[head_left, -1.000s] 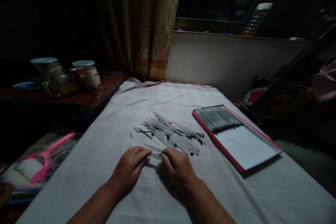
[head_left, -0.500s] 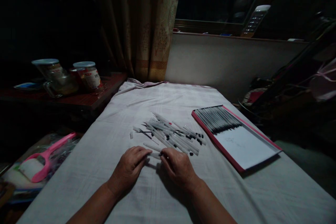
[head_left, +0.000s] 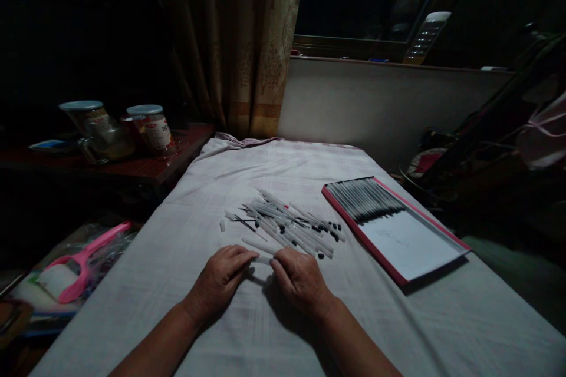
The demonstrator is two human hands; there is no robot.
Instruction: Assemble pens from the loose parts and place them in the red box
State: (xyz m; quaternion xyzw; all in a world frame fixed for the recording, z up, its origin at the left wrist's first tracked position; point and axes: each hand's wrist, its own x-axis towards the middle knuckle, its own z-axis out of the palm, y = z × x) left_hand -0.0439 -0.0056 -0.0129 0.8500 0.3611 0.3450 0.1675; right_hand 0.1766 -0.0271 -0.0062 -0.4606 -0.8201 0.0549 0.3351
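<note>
Between my two hands a translucent pen barrel (head_left: 264, 261) is stretched level, just above the cloth. My left hand (head_left: 220, 280) is closed in a pinch on its left end. My right hand (head_left: 302, 281) is closed on its right end, and the fingers hide that tip. Right beyond them lies a loose pile of clear pen parts (head_left: 289, 221), many with black ends. Thin dark refills (head_left: 244, 222) stick out at its left side, near a small clear cap (head_left: 222, 225). Another clear barrel (head_left: 257, 246) rests close behind my fingers.
A red-edged shallow box (head_left: 389, 247) to the right holds a row of finished-looking pens (head_left: 365, 199). White cloth (head_left: 212, 188) covers the surface. On the left, a dark red table (head_left: 177, 159) carries lidded jars (head_left: 152, 129); a pink-handled item (head_left: 84, 259) lies below.
A dark bit seen at the right fingertips is now covered, the right fingers having closed further over the barrel's end. Both hands stay nearly in place; the view shifts slightly.
</note>
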